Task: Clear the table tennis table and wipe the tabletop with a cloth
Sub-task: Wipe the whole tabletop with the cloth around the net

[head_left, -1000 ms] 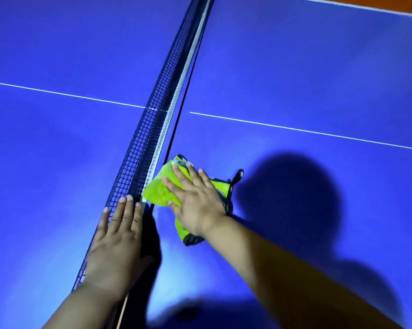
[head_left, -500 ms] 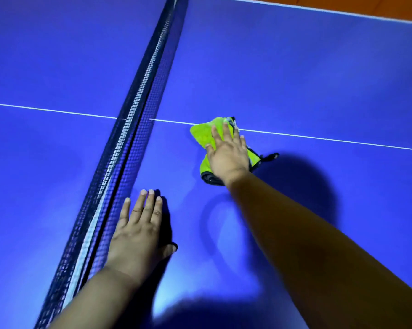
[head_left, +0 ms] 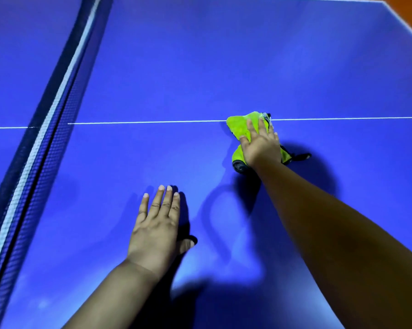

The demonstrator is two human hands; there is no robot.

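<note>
The fingers [head_left: 253, 129] of the right hand [head_left: 260, 148] lie straight and close together, pressing the soft, crumpled yellow-green cloth [head_left: 238, 127], which has slid away from the net [head_left: 41, 129] onto the thin white line [head_left: 140, 122], midway across this half of the table. The left hand [head_left: 157, 224], fingers straight, has left the net and rests flat on the smooth, shiny blue tabletop [head_left: 200, 67]. So the wiping seems to be moving to a new patch.

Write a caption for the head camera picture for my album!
The right hand presses a green cloth on the blue table; the left hand rests flat.
</note>
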